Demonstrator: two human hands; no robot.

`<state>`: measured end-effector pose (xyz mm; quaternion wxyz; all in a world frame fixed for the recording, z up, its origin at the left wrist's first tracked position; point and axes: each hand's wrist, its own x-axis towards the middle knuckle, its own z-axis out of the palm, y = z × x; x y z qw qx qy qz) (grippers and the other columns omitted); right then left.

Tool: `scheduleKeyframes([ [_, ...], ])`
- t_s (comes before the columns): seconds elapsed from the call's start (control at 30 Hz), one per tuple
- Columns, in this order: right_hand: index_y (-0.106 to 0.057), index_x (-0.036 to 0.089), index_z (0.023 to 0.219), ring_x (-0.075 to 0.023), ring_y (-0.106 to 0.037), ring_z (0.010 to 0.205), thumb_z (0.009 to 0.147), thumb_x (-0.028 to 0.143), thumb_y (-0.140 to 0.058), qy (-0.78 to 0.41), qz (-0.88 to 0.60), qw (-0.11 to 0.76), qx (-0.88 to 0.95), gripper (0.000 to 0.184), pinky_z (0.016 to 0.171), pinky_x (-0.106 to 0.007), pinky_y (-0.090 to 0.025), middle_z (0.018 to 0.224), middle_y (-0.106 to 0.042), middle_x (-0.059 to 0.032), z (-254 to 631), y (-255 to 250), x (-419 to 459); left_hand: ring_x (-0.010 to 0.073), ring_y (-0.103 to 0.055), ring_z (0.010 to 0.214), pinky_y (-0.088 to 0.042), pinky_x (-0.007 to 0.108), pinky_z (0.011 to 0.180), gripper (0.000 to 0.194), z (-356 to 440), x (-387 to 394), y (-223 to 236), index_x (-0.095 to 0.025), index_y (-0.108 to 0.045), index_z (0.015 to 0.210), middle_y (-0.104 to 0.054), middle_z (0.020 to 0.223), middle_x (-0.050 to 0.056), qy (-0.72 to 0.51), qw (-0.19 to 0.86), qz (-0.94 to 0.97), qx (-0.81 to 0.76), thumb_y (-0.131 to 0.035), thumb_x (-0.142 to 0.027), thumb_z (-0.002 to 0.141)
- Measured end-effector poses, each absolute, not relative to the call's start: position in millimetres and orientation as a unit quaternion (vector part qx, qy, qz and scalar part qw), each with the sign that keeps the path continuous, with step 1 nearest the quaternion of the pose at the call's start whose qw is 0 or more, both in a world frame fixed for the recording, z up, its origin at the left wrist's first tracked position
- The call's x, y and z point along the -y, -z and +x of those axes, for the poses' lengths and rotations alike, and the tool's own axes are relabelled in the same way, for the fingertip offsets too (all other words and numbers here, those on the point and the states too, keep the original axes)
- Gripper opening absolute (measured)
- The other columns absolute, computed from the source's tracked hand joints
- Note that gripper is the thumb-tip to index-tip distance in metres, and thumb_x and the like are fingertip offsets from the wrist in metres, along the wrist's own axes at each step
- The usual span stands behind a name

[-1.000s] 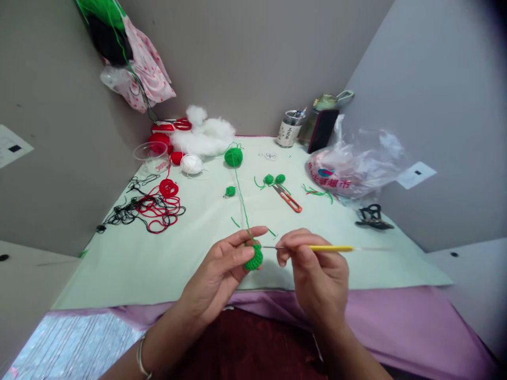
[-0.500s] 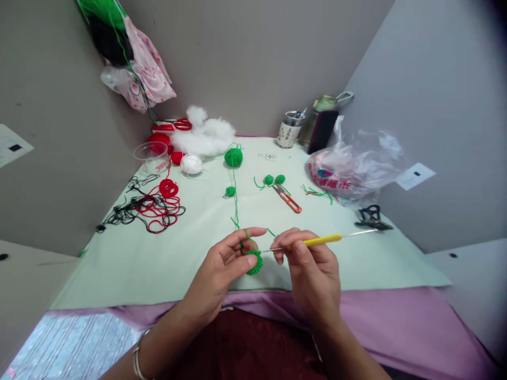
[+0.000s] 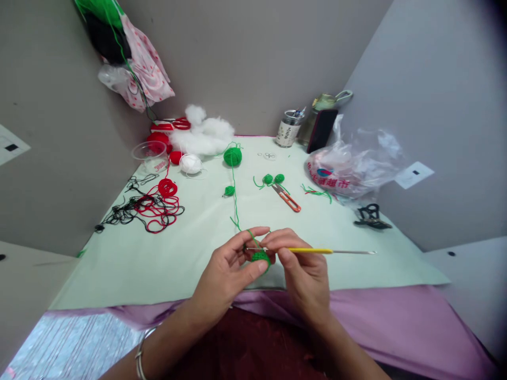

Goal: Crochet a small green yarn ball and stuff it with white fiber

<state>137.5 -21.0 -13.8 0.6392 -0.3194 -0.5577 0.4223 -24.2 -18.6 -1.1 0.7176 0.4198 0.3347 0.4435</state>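
My left hand (image 3: 229, 266) pinches a small round green crochet piece (image 3: 260, 257) between thumb and fingers. Green yarn (image 3: 235, 203) runs over its raised index finger and back to a green yarn ball (image 3: 233, 156). In my right hand (image 3: 303, 269) is a crochet hook with a yellow handle (image 3: 312, 250), held almost level. The hook's thin left end lies over the top of the green piece, by the yarn; whether it passes through a stitch I cannot tell. Its other metal end points right, over the table.
Orange thread snips (image 3: 291, 200) lie beyond my hands, beside two small green balls (image 3: 273, 179). Tangled black and red yarn (image 3: 152, 208) spreads at left, below white stuffing (image 3: 204, 134). A plastic bag (image 3: 336, 169), black clip-like item (image 3: 372, 217) and phone (image 3: 321, 131) are at right.
My right hand has moved left, close to my left hand. The hook has levelled out, its thin end now across the green piece, which has tilted in my left fingers.
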Motion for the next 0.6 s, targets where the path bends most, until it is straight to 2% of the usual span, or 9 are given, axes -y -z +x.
scheduleKeyframes([
  [0.07,-0.081,0.027,0.099,-0.0170,-0.064,0.088,0.102,0.025,-0.064,-0.417,-0.326,0.642,0.555,0.017,0.071,-0.028,-0.050,0.092,-0.074,-0.0040,138.6,14.2,20.5,0.0174,-0.064,0.108,-0.049,0.028,0.097,0.046,-27.0,18.2,1.3,-0.033,-0.071,0.133,-0.073,0.110,0.002,-0.427,0.723,0.439,-0.319,-0.081,-0.033,0.089],
  [0.17,-0.081,0.026,0.097,-0.0144,-0.062,0.079,0.101,0.029,-0.066,-0.472,-0.308,0.646,0.515,0.016,0.067,-0.026,-0.049,0.091,-0.073,-0.0034,140.4,11.9,18.6,0.0164,-0.065,0.103,-0.050,0.028,0.095,0.042,-31.6,16.3,-0.9,-0.032,-0.071,0.133,-0.072,0.106,0.002,-0.411,0.729,0.456,-0.302,-0.077,-0.034,0.092],
  [0.33,-0.079,0.023,0.089,-0.0102,-0.059,0.066,0.098,0.034,-0.071,-0.590,-0.273,0.635,0.417,0.016,0.061,-0.023,-0.047,0.086,-0.072,-0.0025,140.0,4.9,17.1,0.0128,-0.064,0.091,-0.051,0.026,0.089,0.046,-32.9,14.8,-5.8,-0.031,-0.074,0.127,-0.066,0.093,-0.001,-0.409,0.736,0.437,-0.318,-0.086,-0.028,0.082],
  [0.6,-0.075,0.022,0.090,-0.0120,-0.062,0.070,0.103,0.036,-0.064,-0.579,-0.274,0.617,0.457,0.022,0.065,-0.025,-0.049,0.084,-0.071,-0.0024,145.3,4.4,15.7,0.0106,-0.059,0.085,-0.049,0.025,0.089,0.045,-32.5,16.2,-9.0,-0.026,-0.073,0.126,-0.060,0.087,-0.003,-0.423,0.676,0.486,-0.359,-0.080,-0.018,0.083],
])
